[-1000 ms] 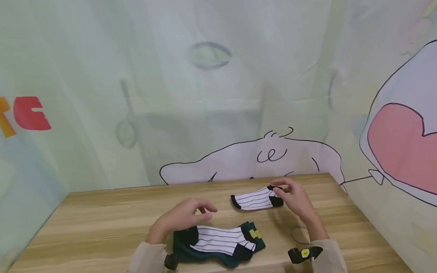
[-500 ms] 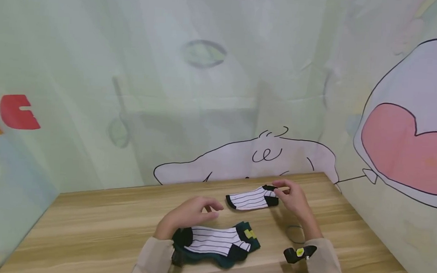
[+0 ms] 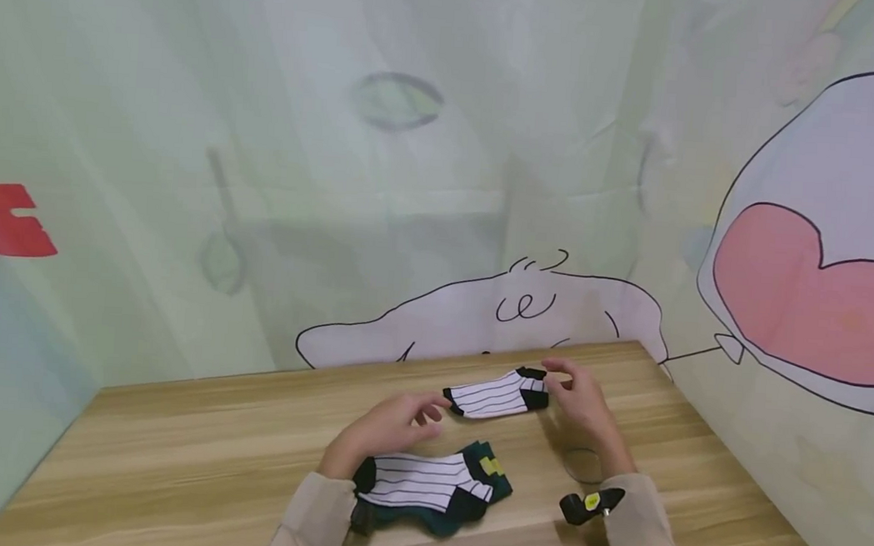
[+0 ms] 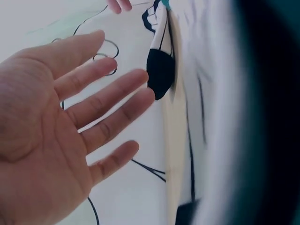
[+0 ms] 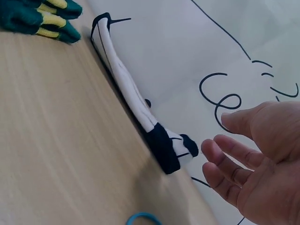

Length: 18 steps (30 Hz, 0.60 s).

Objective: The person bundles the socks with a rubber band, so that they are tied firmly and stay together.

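Note:
A white sock with dark stripes, black toe and black heel (image 3: pixel 491 397) lies flat towards the table's back. My left hand (image 3: pixel 390 430) hovers at its toe end, fingers spread and slightly bent in the left wrist view; whether the fingertips touch the black toe (image 4: pixel 161 72) I cannot tell. At the cuff end is my right hand (image 3: pixel 581 401), fingers loosely curved and apart from the sock (image 5: pixel 136 101) in the right wrist view. Nearer to me, a matching striped sock (image 3: pixel 420 482) lies on dark green socks (image 3: pixel 501 482) with yellow patches, partly under my left wrist.
A thin teal ring-shaped band (image 3: pixel 583 465) lies on the wooden table (image 3: pixel 208 459) beside my right forearm. A printed cloth backdrop (image 3: pixel 300 173) rises right behind the table's back edge and along its right side.
My left hand has moved right and slightly forward, up to the far sock's toe. My right hand stays near the cuff, now clear of it. The head view has turned slightly right.

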Motion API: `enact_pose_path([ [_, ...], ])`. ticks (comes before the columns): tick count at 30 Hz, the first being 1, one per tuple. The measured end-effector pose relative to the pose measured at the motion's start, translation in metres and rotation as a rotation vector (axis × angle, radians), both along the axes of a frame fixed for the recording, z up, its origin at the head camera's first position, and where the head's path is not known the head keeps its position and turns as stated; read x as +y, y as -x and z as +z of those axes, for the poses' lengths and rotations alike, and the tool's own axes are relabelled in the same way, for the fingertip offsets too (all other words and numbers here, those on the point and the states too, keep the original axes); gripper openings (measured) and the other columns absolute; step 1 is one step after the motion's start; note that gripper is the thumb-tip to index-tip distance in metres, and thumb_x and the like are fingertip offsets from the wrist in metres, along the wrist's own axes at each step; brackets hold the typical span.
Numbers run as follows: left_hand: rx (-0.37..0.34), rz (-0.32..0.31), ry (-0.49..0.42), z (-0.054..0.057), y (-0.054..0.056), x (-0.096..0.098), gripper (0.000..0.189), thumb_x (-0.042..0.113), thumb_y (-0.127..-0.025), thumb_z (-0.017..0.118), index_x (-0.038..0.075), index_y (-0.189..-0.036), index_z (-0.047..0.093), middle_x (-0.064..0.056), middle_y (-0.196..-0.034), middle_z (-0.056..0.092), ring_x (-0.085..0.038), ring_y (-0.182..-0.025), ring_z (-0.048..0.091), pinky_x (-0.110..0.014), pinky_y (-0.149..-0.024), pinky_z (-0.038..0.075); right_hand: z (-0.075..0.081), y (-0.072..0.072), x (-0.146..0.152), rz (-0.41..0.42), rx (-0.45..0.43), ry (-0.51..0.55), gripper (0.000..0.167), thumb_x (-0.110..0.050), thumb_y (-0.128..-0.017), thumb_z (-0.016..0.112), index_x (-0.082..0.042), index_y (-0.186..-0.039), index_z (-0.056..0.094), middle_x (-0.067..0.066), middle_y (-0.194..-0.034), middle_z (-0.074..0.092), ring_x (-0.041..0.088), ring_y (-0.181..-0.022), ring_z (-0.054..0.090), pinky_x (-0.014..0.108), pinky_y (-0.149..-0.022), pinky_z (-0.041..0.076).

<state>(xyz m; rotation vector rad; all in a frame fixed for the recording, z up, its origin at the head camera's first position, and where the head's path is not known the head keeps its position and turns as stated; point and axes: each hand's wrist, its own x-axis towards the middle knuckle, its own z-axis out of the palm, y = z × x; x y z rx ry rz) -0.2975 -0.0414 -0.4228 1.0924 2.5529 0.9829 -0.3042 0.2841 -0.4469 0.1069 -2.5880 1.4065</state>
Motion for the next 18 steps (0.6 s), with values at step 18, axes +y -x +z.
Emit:
enact_pose_path([
  [18, -0.092, 0.026, -0.035, -0.008, 0.001, 0.01, 0.052, 0.024, -0.1, 0.063, 0.004, -0.144, 0.048, -0.019, -0.126, 0.063, -0.033, -0.113, 0.061, -0.05, -0.092, 0.05, -0.018, 0.004, -0.005, 0.004, -0.147, 0.053, 0.039, -0.004, -0.103, 0.047, -0.001, -0.142, 0.051, 0.026, -0.136, 0.051, 0.026, -0.089, 0.06, 0.029, -0.068, 0.046],
])
